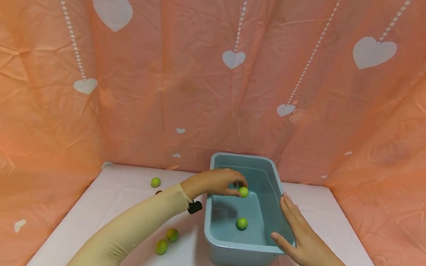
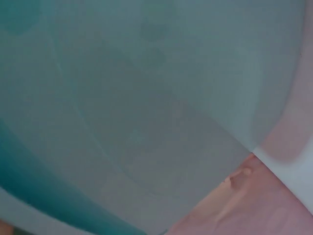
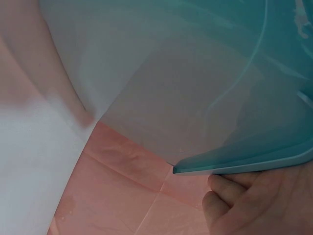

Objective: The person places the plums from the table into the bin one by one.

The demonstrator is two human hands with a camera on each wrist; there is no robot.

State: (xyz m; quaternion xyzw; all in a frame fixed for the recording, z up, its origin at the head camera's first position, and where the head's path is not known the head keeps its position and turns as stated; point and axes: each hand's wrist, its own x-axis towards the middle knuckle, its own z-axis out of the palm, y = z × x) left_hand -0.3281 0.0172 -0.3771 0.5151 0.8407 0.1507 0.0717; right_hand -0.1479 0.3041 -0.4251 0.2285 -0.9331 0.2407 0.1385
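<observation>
In the head view my left hand [image 1: 221, 181] reaches over the left rim of a grey-blue plastic bin [image 1: 232, 245]. Its thumb and fingertips pinch a small round green fruit [image 1: 244, 192] inside the bin's outline. Another green fruit [image 1: 241, 223] lies on the bin floor. My right hand [image 1: 305, 242] rests at the bin's right rim, fingers extended along the outer wall and thumb over the near corner. The right wrist view shows fingers [image 3: 227, 191] just beside the rim [image 3: 244, 169]. Hazy overlap blurs the left wrist view, and the held fruit cannot be made out there.
Left of the bin, two green-orange fruits [image 1: 166, 241] lie on the white tabletop [image 1: 119, 200]. A green fruit [image 1: 155, 182] sits farther back, near a brown object [image 1: 158, 192] mostly hidden by the left arm. Orange curtains [image 1: 186, 86] with hearts enclose the table.
</observation>
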